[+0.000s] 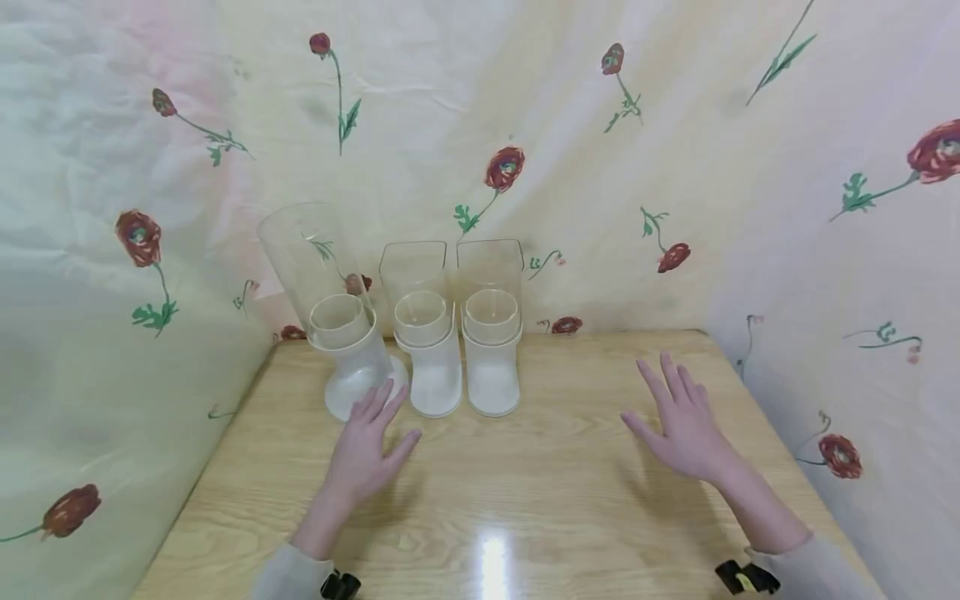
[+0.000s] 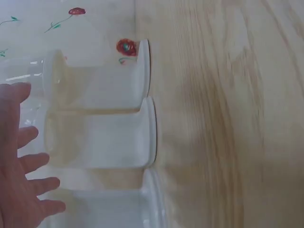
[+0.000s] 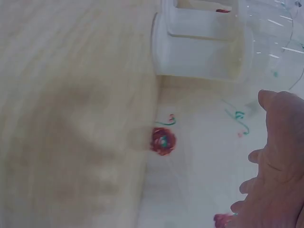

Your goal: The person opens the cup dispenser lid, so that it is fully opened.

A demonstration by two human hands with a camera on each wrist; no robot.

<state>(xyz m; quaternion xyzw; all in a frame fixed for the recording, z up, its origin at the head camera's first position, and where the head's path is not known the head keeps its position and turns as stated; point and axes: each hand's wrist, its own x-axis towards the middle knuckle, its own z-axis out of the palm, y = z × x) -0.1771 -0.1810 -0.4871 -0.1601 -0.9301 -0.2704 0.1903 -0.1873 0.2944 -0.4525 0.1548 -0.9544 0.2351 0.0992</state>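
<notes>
Three white stands with clear, tall containers on top line up at the back left of the table: a left stand (image 1: 345,390), a middle stand (image 1: 435,383) and a right stand (image 1: 492,385). The left clear container (image 1: 288,242) looks rounder and leans left in the head view; the other two have squarer rims. My left hand (image 1: 362,458) hovers in front of the left stand, fingers spread, its fingertips overlapping the foot. Over the table's right side is my right hand (image 1: 686,429), fingers spread and holding nothing. Both hands also show in their wrist views.
A light wood-grain table (image 1: 555,475) carries the stands. Flower-printed cloth (image 1: 570,183) hangs behind it and along both sides, close to the table's edges. Black wrist straps (image 1: 746,577) sit at the sleeve cuffs.
</notes>
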